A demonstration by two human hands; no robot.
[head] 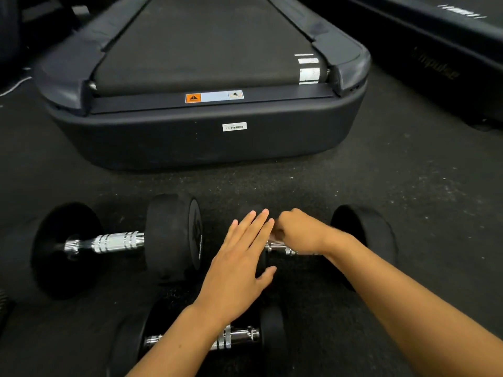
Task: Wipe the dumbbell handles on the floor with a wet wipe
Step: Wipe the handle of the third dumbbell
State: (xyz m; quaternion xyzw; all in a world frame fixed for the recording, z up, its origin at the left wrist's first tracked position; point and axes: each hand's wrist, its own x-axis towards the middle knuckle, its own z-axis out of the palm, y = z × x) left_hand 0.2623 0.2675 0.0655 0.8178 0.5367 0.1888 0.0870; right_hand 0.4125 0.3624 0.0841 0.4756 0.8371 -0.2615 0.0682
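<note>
We steadied the black rubber-ended dumbbell point(362, 235) on the dark rubber floor point(408, 172) with our flat, straight-fingered left hand point(239, 257) while our right hand point(296, 232), fingers curled round a pale wet wipe point(273, 236), rubbed its chrome handle point(283, 250), best twisted fully around.

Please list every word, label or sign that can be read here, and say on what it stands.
"impulse": faint, on the black machine at right.
Orange warning triangle sticker on the treadmill: words unreadable.
White barcode label below it: too small.
Marking on the dumbbell's end face: blurred.
</note>
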